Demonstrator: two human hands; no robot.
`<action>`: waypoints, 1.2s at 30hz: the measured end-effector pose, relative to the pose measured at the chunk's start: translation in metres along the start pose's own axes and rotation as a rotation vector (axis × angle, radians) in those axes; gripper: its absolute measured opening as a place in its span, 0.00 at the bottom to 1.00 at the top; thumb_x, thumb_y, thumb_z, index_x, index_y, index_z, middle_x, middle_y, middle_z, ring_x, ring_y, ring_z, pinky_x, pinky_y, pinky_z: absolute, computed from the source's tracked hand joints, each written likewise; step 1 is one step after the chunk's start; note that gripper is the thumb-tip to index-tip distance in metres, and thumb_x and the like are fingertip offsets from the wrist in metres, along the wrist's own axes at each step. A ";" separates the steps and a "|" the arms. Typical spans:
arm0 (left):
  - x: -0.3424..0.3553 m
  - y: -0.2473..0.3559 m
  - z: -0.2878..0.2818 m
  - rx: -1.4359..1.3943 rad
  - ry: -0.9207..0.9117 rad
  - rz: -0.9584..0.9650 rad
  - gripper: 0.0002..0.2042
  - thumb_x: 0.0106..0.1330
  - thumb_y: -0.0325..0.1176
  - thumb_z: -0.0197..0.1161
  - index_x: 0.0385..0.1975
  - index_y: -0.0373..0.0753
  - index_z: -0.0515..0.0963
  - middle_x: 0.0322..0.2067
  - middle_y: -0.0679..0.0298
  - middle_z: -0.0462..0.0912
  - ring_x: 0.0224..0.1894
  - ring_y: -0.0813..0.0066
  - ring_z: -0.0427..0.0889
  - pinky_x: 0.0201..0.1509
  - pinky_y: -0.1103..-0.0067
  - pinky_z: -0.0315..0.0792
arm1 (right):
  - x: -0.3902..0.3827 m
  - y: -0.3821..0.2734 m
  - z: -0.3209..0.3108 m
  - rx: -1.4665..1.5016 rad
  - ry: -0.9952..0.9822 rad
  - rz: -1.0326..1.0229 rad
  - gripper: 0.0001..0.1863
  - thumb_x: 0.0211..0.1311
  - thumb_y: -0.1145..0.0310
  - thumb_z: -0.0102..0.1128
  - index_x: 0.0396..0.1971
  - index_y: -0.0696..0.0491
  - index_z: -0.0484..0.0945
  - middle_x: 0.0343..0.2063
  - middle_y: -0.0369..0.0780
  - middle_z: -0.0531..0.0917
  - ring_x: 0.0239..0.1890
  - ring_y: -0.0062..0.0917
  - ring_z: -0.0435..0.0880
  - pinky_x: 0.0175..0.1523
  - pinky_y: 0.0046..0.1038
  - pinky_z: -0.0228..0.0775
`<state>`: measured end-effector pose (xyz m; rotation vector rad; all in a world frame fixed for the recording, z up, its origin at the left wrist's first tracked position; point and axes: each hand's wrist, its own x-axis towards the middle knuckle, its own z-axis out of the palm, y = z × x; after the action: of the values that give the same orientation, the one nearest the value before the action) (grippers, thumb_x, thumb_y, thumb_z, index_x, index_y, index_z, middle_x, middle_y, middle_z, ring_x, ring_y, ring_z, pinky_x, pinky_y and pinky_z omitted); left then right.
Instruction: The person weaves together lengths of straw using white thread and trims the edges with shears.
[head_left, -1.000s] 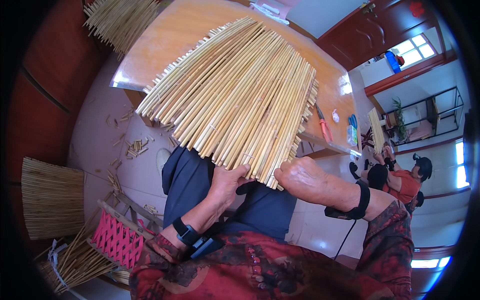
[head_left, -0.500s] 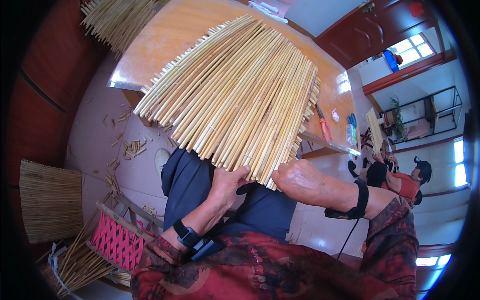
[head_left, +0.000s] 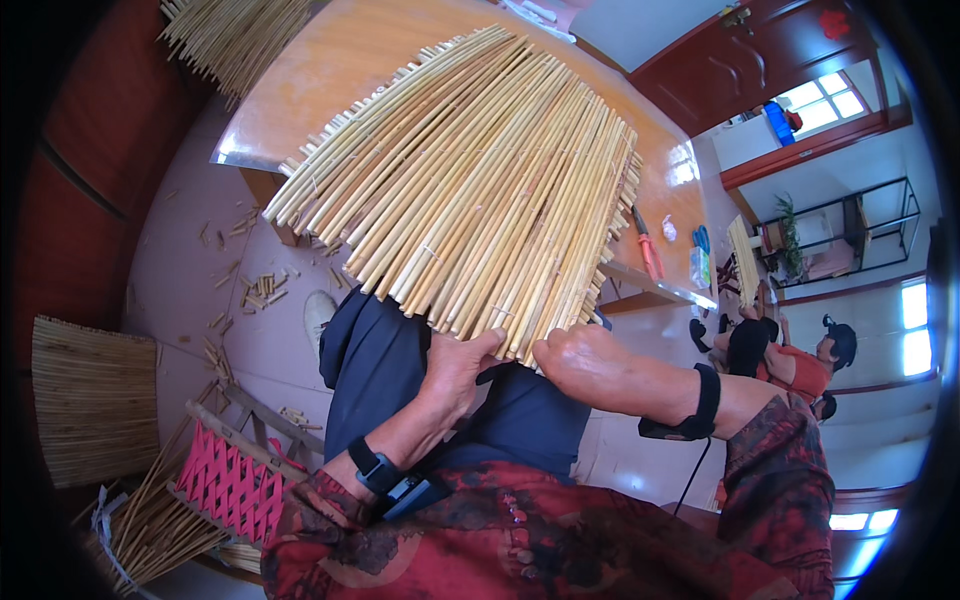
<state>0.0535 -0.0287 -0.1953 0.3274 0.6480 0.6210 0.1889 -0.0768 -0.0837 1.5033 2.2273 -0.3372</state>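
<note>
A wide mat of pale bamboo sticks tied side by side [head_left: 480,190] fans out from my lap onto the wooden table [head_left: 330,70]. My left hand [head_left: 455,365] grips its near edge from below, thumb over the stick ends. My right hand [head_left: 580,362] holds the same edge a little to the right, fingers curled under the sticks. Both wrists wear dark bands. The mat hides most of the tabletop behind it.
A pink woven stool [head_left: 225,480] and loose stick bundles [head_left: 150,530] lie at lower left beside a finished mat [head_left: 85,400]. Cut stick scraps [head_left: 255,290] litter the floor. Red pliers [head_left: 648,250] rest on the table's right. Another person [head_left: 790,365] sits at right.
The mat's near edge has shifted slightly; my hands have closed in nearer each other on it. Little else differs.
</note>
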 end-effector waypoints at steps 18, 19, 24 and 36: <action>-0.002 0.000 -0.004 0.052 -0.149 -0.041 0.17 0.58 0.26 0.61 0.48 0.36 0.70 0.39 0.64 0.77 0.38 0.76 0.78 0.41 0.74 0.77 | -0.004 -0.004 -0.005 -0.088 0.125 -0.005 0.07 0.50 0.73 0.50 0.27 0.60 0.65 0.15 0.45 0.76 0.18 0.35 0.80 0.21 0.32 0.71; 0.000 0.000 -0.004 0.067 -0.144 -0.043 0.17 0.57 0.25 0.61 0.47 0.36 0.70 0.39 0.64 0.77 0.37 0.76 0.78 0.40 0.74 0.78 | -0.003 -0.004 -0.005 -0.091 0.134 0.001 0.07 0.50 0.73 0.50 0.27 0.60 0.65 0.15 0.45 0.76 0.18 0.35 0.80 0.21 0.32 0.71; -0.001 -0.003 0.001 0.042 -0.019 -0.017 0.16 0.56 0.20 0.58 0.46 0.33 0.71 0.37 0.61 0.77 0.35 0.72 0.79 0.39 0.73 0.79 | 0.001 -0.005 0.005 0.010 0.103 0.067 0.08 0.50 0.72 0.50 0.28 0.60 0.65 0.16 0.45 0.76 0.18 0.37 0.80 0.19 0.35 0.70; 0.000 -0.004 0.006 0.016 0.080 -0.016 0.14 0.54 0.19 0.58 0.41 0.30 0.73 0.31 0.62 0.78 0.30 0.73 0.79 0.35 0.72 0.79 | 0.001 -0.021 0.021 -0.259 0.240 0.247 0.08 0.43 0.69 0.57 0.21 0.53 0.68 0.12 0.36 0.74 0.16 0.23 0.79 0.18 0.26 0.70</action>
<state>0.0589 -0.0324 -0.1929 0.3134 0.7324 0.6167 0.1737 -0.0929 -0.1029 1.7200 2.1243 0.2107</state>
